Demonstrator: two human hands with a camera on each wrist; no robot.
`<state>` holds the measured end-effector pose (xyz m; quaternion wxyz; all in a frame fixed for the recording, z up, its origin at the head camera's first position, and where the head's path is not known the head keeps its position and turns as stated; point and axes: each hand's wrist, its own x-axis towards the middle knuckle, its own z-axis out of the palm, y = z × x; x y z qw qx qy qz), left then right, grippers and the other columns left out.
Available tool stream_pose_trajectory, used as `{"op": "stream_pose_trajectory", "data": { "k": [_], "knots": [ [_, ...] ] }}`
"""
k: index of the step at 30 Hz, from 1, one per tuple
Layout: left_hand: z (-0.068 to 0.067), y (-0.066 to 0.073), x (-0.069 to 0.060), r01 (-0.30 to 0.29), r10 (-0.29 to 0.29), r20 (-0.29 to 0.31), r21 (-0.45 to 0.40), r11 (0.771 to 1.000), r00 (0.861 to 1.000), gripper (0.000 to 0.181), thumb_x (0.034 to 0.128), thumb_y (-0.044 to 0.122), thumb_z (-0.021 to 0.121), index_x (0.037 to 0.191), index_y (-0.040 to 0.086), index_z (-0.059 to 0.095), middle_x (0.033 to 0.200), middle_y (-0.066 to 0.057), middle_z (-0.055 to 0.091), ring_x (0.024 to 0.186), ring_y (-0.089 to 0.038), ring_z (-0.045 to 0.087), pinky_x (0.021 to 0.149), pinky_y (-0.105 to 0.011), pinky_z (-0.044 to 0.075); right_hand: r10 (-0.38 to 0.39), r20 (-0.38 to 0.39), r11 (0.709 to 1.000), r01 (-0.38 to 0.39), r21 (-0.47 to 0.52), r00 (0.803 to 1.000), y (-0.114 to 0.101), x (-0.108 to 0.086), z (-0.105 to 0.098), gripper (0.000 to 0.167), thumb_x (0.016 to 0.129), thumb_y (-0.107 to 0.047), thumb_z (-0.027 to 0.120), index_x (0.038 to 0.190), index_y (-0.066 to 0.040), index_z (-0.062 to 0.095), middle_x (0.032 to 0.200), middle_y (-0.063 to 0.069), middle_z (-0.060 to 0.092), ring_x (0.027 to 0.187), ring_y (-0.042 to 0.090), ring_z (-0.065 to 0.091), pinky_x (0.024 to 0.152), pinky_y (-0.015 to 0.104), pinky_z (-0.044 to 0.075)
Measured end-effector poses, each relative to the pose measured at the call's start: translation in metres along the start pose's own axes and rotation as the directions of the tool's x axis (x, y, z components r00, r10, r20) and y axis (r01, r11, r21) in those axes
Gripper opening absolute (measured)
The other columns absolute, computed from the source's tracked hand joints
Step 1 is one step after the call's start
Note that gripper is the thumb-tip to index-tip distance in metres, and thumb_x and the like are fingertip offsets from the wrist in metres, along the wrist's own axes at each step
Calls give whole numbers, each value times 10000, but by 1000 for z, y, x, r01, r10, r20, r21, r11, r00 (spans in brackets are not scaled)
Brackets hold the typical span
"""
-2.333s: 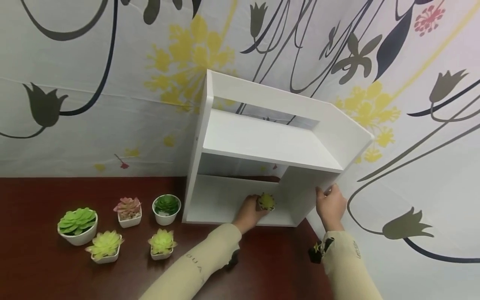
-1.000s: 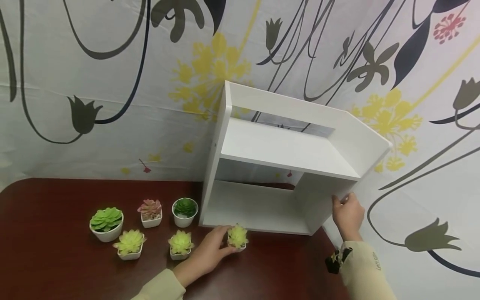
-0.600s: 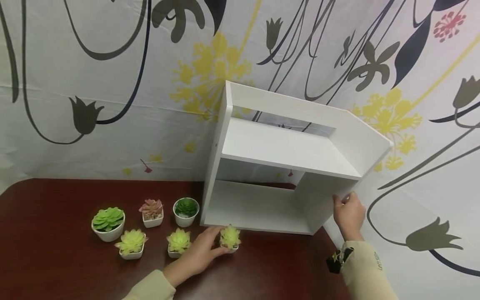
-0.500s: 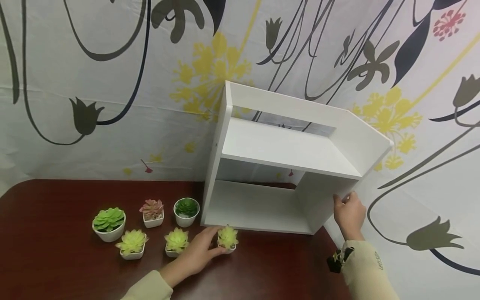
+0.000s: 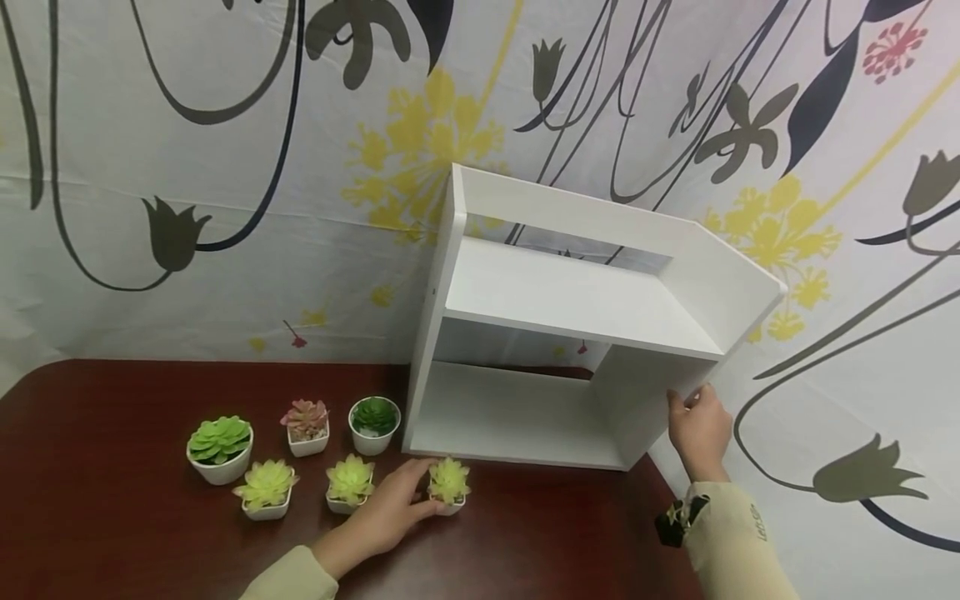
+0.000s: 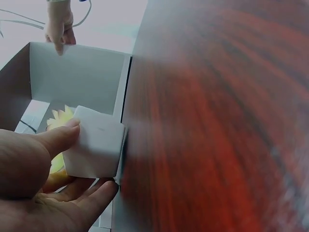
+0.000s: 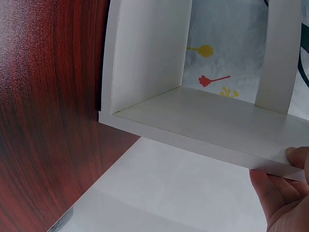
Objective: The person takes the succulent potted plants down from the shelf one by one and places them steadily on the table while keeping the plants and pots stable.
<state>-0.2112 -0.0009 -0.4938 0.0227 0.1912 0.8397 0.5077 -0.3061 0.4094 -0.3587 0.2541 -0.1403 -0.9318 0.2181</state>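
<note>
In the head view my left hand point(image 5: 388, 510) pinches a small yellow-green potted succulent point(image 5: 448, 481) just in front of the white shelf point(image 5: 570, 287). The left wrist view shows the thumb and fingers on its square white pot point(image 6: 96, 142); the leaves are partly hidden behind the thumb. At the shelf's right side, my right hand point(image 5: 699, 429) grips the front edge of the side panel. In the right wrist view the thumb lies on the panel's inner face and the fingers point(image 7: 273, 193) on its outer face. Beside my left hand stands another yellow-green succulent point(image 5: 349, 481).
Several potted succulents stand left of the shelf: a dark green one point(image 5: 374, 425), a pink one point(image 5: 306, 427), a bright green one point(image 5: 219, 448) and a yellow-green one point(image 5: 266, 488). Behind the dark red table point(image 5: 112, 517) hangs a patterned cloth point(image 5: 262, 150).
My left hand has carried the succulent out of the shelf's lower compartment, then leftward and toward me. The neighbouring succulent has shifted slightly left. My right hand keeps its grip on the panel.
</note>
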Motion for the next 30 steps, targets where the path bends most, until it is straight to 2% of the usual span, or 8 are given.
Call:
{"op": "stream_pose_trajectory", "data": {
  "k": [6,13,18,22,24,27,30],
  "knots": [
    [-1,-2,0,26,-26,18,-27,999,1000,632,901,255,770,1398,-44,518,1358,-245,577,1200,-403,620,919,-479,587,-2,-1,1000,2,11,1000,-1,-1,1,397,1010,-184,567,1226,147,535,1134,401,645,948,528,665,642,523,558],
    [-1,0,0,49,-49,-12,-7,999,999,671,867,241,806,1402,-43,518,1367,-267,576,1166,-404,637,906,-500,588,-2,4,1000,2,7,1000,-3,-2,0,397,1010,-188,560,1236,137,534,1142,392,650,957,516,672,636,500,560],
    [3,8,-1,98,-97,-39,24,995,995,808,829,246,840,1456,-73,444,1441,-305,520,1295,-467,543,1043,-600,486,-19,17,1000,19,18,1000,1,-2,-1,372,1009,-193,556,1189,132,549,1145,398,647,976,523,674,640,505,580],
    [2,19,-7,138,-137,-46,10,990,989,919,823,265,843,1514,-79,344,1450,-312,511,1350,-486,486,1104,-645,407,-20,61,1000,18,24,998,3,-2,-4,381,1024,-234,517,1122,132,559,1173,409,633,1033,538,661,688,531,593],
    [-2,25,-12,137,-137,-50,-6,991,989,944,834,288,832,1536,-63,308,1443,-300,521,1339,-479,499,1100,-652,406,-3,89,1000,0,29,996,3,-4,-5,454,1035,-283,483,1194,137,541,1236,411,604,1099,542,633,764,556,587],
    [-11,36,-20,123,-125,-55,-28,992,991,942,860,313,806,1558,-35,278,1446,-266,529,1322,-458,523,1083,-649,427,42,125,995,-52,81,991,-1,-15,-5,610,1042,-368,461,1421,108,413,1416,392,491,1235,537,569,924,597,554],
    [-27,44,-27,123,-127,-79,-49,991,989,902,880,322,784,1562,-6,294,1439,-224,553,1276,-422,577,1046,-605,489,20,82,986,-33,165,996,-8,-38,2,761,1011,-367,561,1544,77,248,1524,381,371,1347,551,459,1077,628,448]
  ]
}}
